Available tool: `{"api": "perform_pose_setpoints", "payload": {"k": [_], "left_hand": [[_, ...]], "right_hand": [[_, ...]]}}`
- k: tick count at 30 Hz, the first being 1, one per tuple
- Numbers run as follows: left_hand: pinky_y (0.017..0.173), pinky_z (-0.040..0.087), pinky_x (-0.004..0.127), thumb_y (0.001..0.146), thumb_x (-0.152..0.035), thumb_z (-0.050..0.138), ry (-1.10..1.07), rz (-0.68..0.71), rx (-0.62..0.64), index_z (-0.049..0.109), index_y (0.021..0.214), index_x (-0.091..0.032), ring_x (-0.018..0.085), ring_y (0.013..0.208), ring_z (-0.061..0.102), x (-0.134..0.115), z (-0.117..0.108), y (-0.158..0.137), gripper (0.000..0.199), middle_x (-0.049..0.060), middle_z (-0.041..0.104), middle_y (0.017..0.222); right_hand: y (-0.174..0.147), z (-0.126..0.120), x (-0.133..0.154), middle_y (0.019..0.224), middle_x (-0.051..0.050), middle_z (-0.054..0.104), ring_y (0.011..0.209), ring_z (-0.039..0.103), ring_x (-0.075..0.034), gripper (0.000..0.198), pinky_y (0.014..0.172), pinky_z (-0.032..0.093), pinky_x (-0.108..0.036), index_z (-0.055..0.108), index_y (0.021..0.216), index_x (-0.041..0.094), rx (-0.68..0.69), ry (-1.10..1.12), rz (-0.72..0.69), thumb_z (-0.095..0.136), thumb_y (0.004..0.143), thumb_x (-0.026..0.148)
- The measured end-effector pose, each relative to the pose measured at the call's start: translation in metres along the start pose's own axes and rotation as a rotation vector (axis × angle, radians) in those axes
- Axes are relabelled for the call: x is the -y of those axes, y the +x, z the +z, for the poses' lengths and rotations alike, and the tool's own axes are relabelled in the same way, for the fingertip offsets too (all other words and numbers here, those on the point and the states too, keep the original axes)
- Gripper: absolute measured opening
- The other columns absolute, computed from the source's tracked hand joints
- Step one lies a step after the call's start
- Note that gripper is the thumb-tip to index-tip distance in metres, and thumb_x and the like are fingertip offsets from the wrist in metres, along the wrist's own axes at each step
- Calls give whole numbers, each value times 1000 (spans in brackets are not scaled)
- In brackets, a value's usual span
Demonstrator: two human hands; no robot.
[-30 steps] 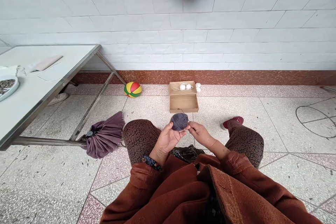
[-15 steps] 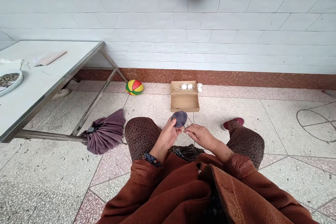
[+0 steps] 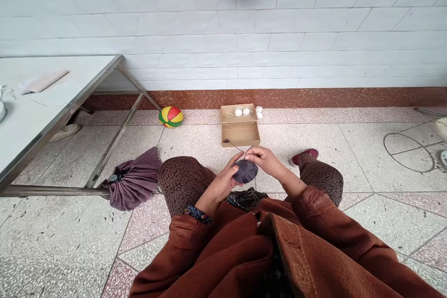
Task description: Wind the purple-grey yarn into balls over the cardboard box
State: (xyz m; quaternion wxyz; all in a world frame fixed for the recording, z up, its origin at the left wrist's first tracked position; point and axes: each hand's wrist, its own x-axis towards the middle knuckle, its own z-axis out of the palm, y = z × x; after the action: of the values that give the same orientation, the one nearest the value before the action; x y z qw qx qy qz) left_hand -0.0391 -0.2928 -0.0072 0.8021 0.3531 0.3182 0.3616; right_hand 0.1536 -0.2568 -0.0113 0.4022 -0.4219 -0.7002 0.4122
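Below frame centre, the left hand [image 3: 220, 183] curls its fingers around the yarn ball [image 3: 247, 172], long axis roughly sideways; just above, the right hand [image 3: 268, 162] pinches the strand [image 3: 236, 147].

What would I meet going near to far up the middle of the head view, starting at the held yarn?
Dark yarn ball → near half of the cardboard box → two white balls in its far half → reddish-brown baseboard → white tiled wall.
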Motion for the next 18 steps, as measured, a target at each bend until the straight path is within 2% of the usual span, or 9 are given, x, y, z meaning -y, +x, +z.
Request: {"api": "perform_pose_setpoints", "payload": {"k": [6, 10, 14, 18], "left_hand": [[65, 46, 27, 82, -44, 62, -335, -53, 20, 53, 135, -23, 21, 89, 62, -5, 2, 0, 58, 12, 64, 119], [74, 48, 30, 79, -35, 68, -377, -11, -33, 60, 123, -18, 19, 86, 63, 2, -7, 4, 48, 11, 68, 110], [79, 49, 32, 80, -27, 70, -352, 69, -63, 57, 122, -21, 20, 90, 66, 5, -12, 9, 44, 8, 68, 112], [82, 49, 34, 80, -25, 71, -319, 139, -122, 54, 121, -22, 20, 91, 67, 1, -16, 11, 45, 6, 68, 107]], "right_hand": [[-20, 18, -23, 65, 4, 49, 59, 44, -11, 39, 59, 40, -24, 56, 80, 19, -33, 172, 210, 48, 93, 55], [-30, 28, -33, 63, 5, 47, 55, 42, -11, 40, 55, 38, -23, 52, 79, 20, -2, 148, 275, 48, 92, 57], [-35, 29, -35, 66, 3, 51, 60, 49, -12, 36, 61, 42, -24, 57, 85, 20, 15, 56, 234, 46, 95, 53], [-38, 29, -29, 75, -1, 59, 68, 55, -14, 32, 68, 46, -26, 62, 92, 20, 90, -86, 75, 45, 99, 46]]}}
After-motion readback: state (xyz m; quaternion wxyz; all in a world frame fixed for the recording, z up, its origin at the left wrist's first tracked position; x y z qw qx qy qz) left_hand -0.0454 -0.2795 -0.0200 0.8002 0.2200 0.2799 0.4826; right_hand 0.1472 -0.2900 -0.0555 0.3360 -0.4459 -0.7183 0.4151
